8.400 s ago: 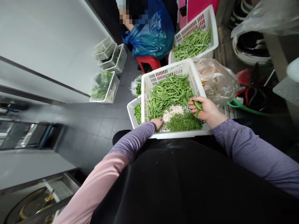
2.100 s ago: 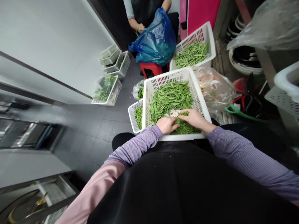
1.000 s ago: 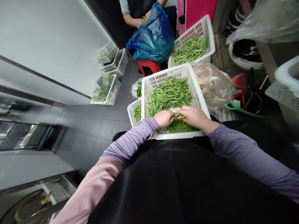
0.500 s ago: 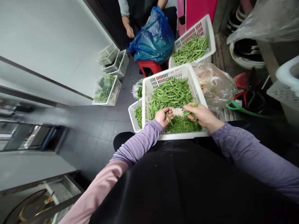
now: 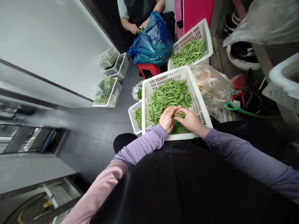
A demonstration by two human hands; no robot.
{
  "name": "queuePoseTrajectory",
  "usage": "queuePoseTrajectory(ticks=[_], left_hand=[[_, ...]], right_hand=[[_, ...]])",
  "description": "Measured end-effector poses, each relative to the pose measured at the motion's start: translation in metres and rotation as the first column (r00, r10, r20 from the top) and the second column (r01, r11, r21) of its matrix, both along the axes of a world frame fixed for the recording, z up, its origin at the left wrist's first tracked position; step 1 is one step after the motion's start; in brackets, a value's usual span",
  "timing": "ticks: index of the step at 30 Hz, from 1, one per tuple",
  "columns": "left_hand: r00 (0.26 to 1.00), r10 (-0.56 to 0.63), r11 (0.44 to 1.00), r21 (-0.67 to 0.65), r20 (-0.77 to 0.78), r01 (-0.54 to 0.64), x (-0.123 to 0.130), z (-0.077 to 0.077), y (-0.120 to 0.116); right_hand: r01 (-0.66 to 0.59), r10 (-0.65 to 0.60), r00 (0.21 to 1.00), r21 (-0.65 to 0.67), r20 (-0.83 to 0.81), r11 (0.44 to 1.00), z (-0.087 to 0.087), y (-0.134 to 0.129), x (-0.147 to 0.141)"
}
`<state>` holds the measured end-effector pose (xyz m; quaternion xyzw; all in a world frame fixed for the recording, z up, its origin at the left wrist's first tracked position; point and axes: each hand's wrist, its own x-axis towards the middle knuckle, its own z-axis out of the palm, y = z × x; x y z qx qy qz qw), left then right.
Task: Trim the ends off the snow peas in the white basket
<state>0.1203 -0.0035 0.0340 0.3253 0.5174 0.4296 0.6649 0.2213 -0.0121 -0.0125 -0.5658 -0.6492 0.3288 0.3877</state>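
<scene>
My left hand and my right hand meet fingertip to fingertip over the front part of a white slotted basket. Both are closed in a pinch on snow pea pods, partly hidden by the fingers; green shows in and under my right hand. A heap of snow peas fills the far part of the basket, just beyond my fingers. Below my hands lies a pile of fine green trimmings, partly covered by them.
Opposite sits a person, hands by a blue plastic bag above a red stool. Another basket holds green beans. A clear bag and scissors lie at right; baskets stand along the left wall.
My hands, apart half a second ago, have come together over the basket, the right moving left. The person opposite has brought both hands together beside the blue bag, with something green there.
</scene>
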Motion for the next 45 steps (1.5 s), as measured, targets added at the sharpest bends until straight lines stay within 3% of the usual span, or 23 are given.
queuePoseTrajectory(ticks=[3,6,9,11,14,18,21,24,27,32,34,37,40,41,43,45], left_hand=[[1.0,-0.018,1.0,0.007,-0.011,0.018,-0.006,0.002,0.004],[0.988,-0.035,0.999,-0.037,-0.151,0.029,-0.02,0.004,0.01],[0.922,-0.239,0.971,-0.086,-0.306,0.223,-0.035,0.007,0.012],[0.854,-0.403,0.914,-0.098,-0.329,0.393,-0.04,0.011,0.011],[0.807,-0.489,0.868,-0.089,-0.333,0.489,-0.043,0.016,0.01],[0.826,-0.498,0.867,-0.128,-0.263,0.482,-0.04,0.015,0.008],[0.837,-0.465,0.885,-0.129,-0.288,0.447,-0.041,0.003,0.005],[0.699,-0.506,0.859,-0.218,-0.506,0.463,-0.046,-0.015,0.001],[0.555,-0.617,0.782,-0.356,-0.557,0.511,-0.052,-0.026,-0.001],[0.594,-0.609,0.781,-0.271,-0.526,0.562,-0.051,-0.014,0.001],[0.573,-0.649,0.739,-0.235,-0.501,0.631,-0.049,-0.005,0.003],[0.429,-0.699,0.635,-0.221,-0.573,0.74,-0.045,0.005,0.006],[0.154,-0.545,0.552,-0.214,-0.824,0.806,-0.042,0.013,0.011],[0.041,-0.462,0.511,-0.229,-0.886,0.828,-0.042,0.015,0.013],[-0.159,-0.312,0.408,-0.283,-0.937,0.868,-0.042,0.022,0.018],[-0.248,-0.199,0.324,-0.302,-0.948,0.896,-0.043,0.028,0.022]], right_hand=[[-0.063,0.064,0.996,-0.01,0.056,0.998,0.003,0.001,0.002],[-0.064,0.064,0.989,-0.008,0.135,0.998,0.004,0.002,0.006],[-0.087,0.08,0.98,0.031,0.182,0.996,0.004,0.005,0.011],[-0.119,0.106,0.975,0.053,0.194,0.992,0.004,0.006,0.013],[-0.161,0.147,0.973,0.07,0.179,0.984,0.005,0.006,0.013],[-0.187,0.186,0.982,0.054,0.021,0.981,0.008,0.004,0.012],[-0.14,0.132,0.982,-0.056,-0.133,0.989,0.01,0.004,0.012],[-0.072,0.011,0.964,-0.221,-0.266,0.973,0.013,0.005,0.014],[-0.07,-0.075,0.911,-0.331,-0.406,0.941,0.017,0.007,0.016],[-0.13,-0.117,0.834,-0.397,-0.54,0.908,0.022,0.007,0.014],[-0.134,-0.122,0.834,-0.412,-0.539,0.901,0.02,0.007,0.013],[-0.09,-0.087,0.907,-0.39,-0.413,0.916,0.015,0.009,0.015],[0.015,-0.018,1.0,-0.151,-0.02,0.988,0.012,0.008,0.018],[-0.018,0.023,0.991,-0.04,0.134,0.999,0.012,0.007,0.019],[-0.195,0.15,0.911,0.08,0.384,0.978,0.013,0.006,0.02],[-0.319,0.247,0.834,0.065,0.493,0.946,0.014,0.004,0.019]])
